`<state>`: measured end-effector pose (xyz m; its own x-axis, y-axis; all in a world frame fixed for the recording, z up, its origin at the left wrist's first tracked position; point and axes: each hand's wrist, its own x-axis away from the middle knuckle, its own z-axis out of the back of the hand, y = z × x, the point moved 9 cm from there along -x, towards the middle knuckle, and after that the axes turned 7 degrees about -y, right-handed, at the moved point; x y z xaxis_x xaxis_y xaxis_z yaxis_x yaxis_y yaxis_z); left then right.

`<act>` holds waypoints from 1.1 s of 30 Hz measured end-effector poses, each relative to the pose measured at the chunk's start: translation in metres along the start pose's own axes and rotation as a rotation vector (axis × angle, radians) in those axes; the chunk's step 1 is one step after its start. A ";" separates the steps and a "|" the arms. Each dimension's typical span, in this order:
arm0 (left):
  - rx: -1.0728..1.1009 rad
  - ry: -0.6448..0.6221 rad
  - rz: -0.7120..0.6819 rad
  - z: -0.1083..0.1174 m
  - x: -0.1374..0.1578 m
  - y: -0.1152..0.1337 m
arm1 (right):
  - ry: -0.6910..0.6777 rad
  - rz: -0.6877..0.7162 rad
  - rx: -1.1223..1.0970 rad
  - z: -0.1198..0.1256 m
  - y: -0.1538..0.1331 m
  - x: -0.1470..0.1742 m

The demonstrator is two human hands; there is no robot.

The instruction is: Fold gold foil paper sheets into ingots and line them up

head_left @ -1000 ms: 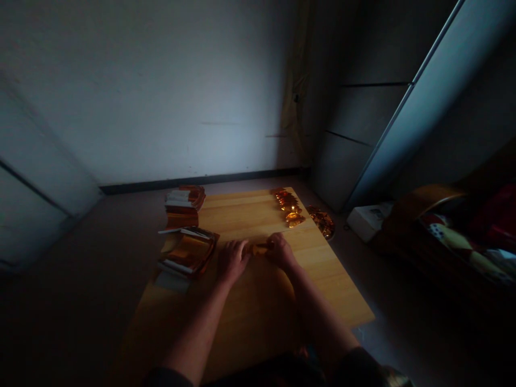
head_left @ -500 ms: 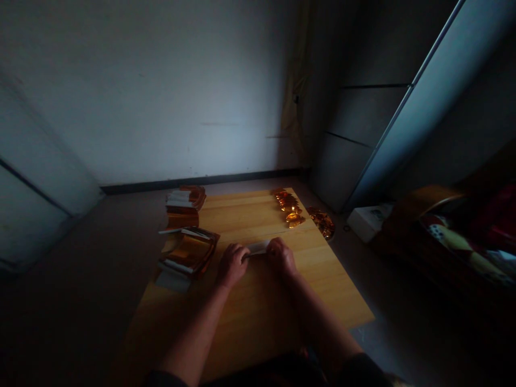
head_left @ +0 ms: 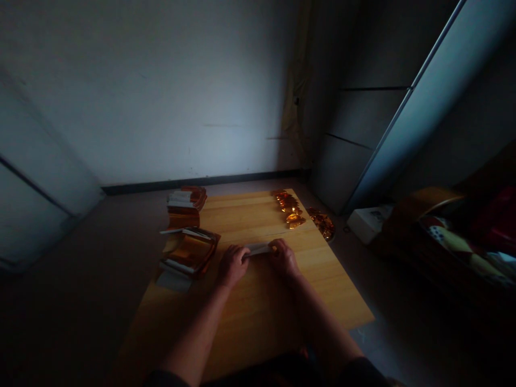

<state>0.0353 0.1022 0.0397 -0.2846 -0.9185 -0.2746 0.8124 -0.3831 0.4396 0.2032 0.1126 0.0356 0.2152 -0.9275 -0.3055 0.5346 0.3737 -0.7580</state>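
Between my two hands is a narrow strip of folded pale paper (head_left: 258, 249), held low over the wooden table (head_left: 322, 269). My left hand (head_left: 234, 263) is closed on its left end, fingers curled. The other end sits in the closed fingers of my right hand (head_left: 284, 258). Left of my hands lies a stack of gold foil paper sheets (head_left: 193, 251), some with white edges or backs showing. Behind it is another stack of foil paper (head_left: 187, 199). Several folded gold foil pieces (head_left: 289, 207) stand in a row at the far right corner of the table.
On the floor past the table's right edge is a container of gold foil pieces (head_left: 322, 223). A white box (head_left: 366, 223) stands further right, beside a wooden seat (head_left: 435, 199) with cloth on it. The wall (head_left: 181, 107) rises behind the table, with a tall cabinet (head_left: 363, 113) at the right.
My right hand has shifted very slightly to the right, and the paper strip looks a little narrower between my hands. The stacks and the row of foil pieces stay as they were.
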 end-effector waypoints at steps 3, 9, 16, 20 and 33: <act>0.007 0.000 0.011 0.000 0.000 0.000 | -0.010 -0.009 -0.053 0.003 -0.002 0.000; 0.048 0.003 0.014 0.004 0.001 0.001 | -0.026 -0.052 -0.131 0.005 0.000 0.001; 0.099 0.004 0.002 0.004 0.001 -0.001 | -0.005 -0.080 -0.119 0.005 0.005 0.001; 0.071 0.025 0.027 0.002 0.000 -0.005 | 0.007 -0.071 -0.107 0.004 0.007 0.000; 0.119 0.063 0.179 -0.005 -0.001 -0.023 | -0.061 0.208 0.403 -0.006 -0.041 0.009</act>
<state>0.0197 0.1128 0.0253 -0.1056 -0.9664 -0.2342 0.7804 -0.2265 0.5828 0.1782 0.0890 0.0608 0.3929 -0.8356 -0.3839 0.7474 0.5334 -0.3961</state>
